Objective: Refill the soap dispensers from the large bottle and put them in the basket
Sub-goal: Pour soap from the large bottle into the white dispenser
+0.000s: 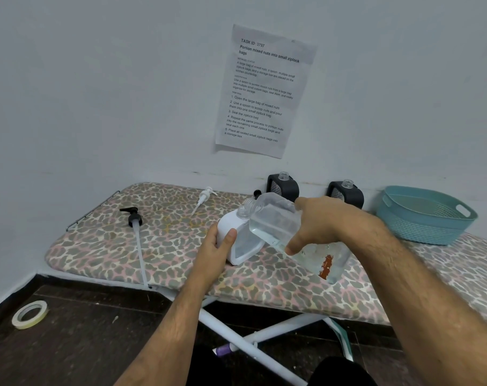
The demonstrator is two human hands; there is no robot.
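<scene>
**Both hands busy at the white dispenser**

Both hands are occupied at the middle of the ironing board (158,246), which wears a leopard-print cover. The left hand (213,247) grips the white soap dispenser (228,228) from its near left side, thumb laid across the front, holding it upright on the board. The right hand (324,222) is wrapped around the large clear bottle (278,227), thumb on the near face and fingers over the far side, and holds it tipped with its neck pointing left and up, right beside the open clear neck of the white dispenser. Clear liquid lies inside the tilted bottle; whether any is flowing cannot be told. A torn reddish label remnant shows on the bottle's lower end.

Far along the wall stand two dark dispensers, the left one (283,188) just behind the bottle and the right one (347,194) further right, both with open clear necks. A teal basket (426,221) sits at the far right of the board. To the left lie a black pump head (133,218) with a long tube and, further back, a white pump head (203,197). A printed sheet (262,90) is stuck on the wall. A roll of tape (30,314) lies on the dark floor at near left.
</scene>
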